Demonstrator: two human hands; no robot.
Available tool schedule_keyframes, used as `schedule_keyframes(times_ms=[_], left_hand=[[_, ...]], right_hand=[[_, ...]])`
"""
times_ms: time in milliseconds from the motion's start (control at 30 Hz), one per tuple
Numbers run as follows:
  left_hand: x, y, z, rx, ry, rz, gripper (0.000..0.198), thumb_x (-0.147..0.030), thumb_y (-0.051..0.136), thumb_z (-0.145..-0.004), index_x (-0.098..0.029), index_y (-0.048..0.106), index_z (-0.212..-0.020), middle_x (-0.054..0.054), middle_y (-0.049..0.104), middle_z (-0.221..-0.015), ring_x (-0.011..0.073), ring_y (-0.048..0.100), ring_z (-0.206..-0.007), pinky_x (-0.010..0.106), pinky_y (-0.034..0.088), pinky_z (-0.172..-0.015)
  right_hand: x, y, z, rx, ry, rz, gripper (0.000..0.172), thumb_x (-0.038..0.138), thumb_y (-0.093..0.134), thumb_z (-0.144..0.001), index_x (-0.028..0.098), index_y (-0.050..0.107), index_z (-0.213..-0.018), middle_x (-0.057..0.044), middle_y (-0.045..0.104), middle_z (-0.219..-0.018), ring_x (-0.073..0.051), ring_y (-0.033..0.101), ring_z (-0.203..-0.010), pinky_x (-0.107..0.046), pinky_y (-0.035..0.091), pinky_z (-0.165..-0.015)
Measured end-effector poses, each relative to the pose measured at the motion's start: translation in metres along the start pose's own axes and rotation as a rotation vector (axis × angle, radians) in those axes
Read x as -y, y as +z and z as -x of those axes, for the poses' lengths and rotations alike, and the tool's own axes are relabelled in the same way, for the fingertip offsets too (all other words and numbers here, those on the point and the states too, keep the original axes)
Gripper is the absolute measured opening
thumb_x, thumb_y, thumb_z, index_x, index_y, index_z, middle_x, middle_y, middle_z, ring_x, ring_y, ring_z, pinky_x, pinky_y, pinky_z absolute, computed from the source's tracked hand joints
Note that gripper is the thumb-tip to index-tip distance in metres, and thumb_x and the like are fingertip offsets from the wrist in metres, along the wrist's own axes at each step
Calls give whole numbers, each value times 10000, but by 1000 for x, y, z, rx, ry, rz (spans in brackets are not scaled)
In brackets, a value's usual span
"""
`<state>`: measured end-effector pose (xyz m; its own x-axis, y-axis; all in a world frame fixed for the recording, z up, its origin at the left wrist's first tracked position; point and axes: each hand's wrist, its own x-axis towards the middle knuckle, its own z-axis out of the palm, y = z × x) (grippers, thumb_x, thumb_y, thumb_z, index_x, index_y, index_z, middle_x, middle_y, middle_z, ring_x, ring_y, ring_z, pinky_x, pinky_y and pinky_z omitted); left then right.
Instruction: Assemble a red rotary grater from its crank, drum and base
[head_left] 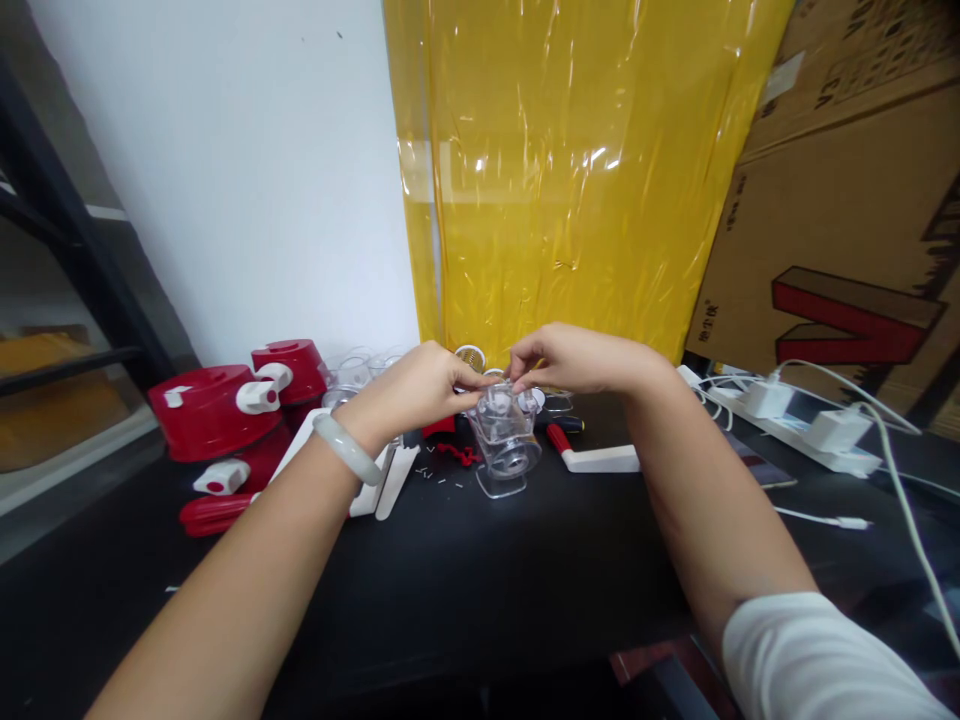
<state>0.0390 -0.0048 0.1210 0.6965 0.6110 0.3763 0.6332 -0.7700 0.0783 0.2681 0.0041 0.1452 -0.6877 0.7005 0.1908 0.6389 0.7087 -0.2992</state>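
Observation:
A clear plastic housing [508, 445] with a rounded body and a flat foot stands upright on the black table in front of me. My left hand [439, 385] is closed on its upper left edge, thumb and fingers pressed together there. Above the top right of the housing, my right hand [551, 358] has its fingertips pinched together. Whatever lies in that pinch is too small to make out. Just right of the housing is a white crank handle [604, 459] with a red grip, partly behind my right forearm.
Red round bases [214, 408] with white knobs stand at left. White strips [397, 480], small screws [442, 482] and red bits [459, 455] lie left of the housing. A dark screwdriver [571, 425] lies behind the crank. A power strip [795, 425] with cables sits at right.

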Motion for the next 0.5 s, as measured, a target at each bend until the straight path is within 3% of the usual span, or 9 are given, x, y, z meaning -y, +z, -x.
schedule_keyframes(times_ms=[300,500], left_hand=[[-16,0,0,5,88,-288,233,-295,607,-908,-253,771,-1068,49,718,-689,126,551,-528,269,335,-576],[-18,-1,0,35,43,-264,239,-269,634,-885,-244,770,-1081,52,725,-708,132,562,-542,274,350,-594]], right_hand=[[-3,0,0,38,46,3,180,342,695,-786,194,736,-879,-36,747,-871,-165,645,-772,-268,442,-691],[-4,2,-2,65,41,-11,195,347,722,-762,187,742,-872,-41,748,-846,-170,650,-756,-273,454,-683]])
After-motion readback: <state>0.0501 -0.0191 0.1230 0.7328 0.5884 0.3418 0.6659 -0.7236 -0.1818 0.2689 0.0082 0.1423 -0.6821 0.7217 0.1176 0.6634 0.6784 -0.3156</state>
